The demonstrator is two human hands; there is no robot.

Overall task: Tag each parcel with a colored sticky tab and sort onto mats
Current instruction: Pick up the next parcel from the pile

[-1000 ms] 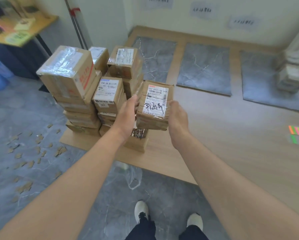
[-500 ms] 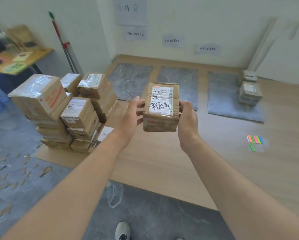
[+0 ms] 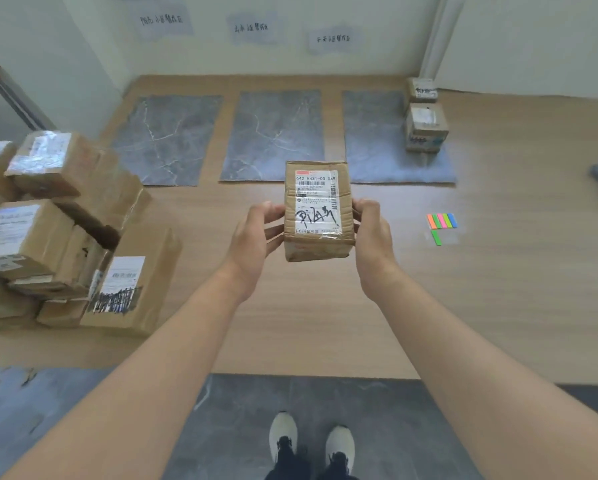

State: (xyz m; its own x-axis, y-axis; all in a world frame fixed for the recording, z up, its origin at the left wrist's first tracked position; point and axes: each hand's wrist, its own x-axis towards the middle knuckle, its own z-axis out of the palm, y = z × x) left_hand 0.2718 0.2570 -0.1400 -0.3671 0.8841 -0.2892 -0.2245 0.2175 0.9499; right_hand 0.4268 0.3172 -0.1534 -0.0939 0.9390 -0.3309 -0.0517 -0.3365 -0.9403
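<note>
In mid-air above the floor (image 3: 290,323), the parcel (image 3: 316,209) is held label-up, likely for reading; left hand (image 3: 252,244) and right hand (image 3: 373,237) curl fingers (image 3: 273,233) round its sides. Right lie the tabs (image 3: 442,221), mats (image 3: 273,133) farther off, pile (image 3: 48,230) left.

White shoes (image 3: 283,432), black trousers (image 3: 339,470)

Both bare forearms run up from the lower corners of the frame and converge near its centre, wrists level with each other. The left hand (image 3: 252,242) and the right hand (image 3: 373,242) face palm to palm, fingers curled against opposite sides of a parcel (image 3: 316,209), which they hold upright between them, centre frame.
</note>
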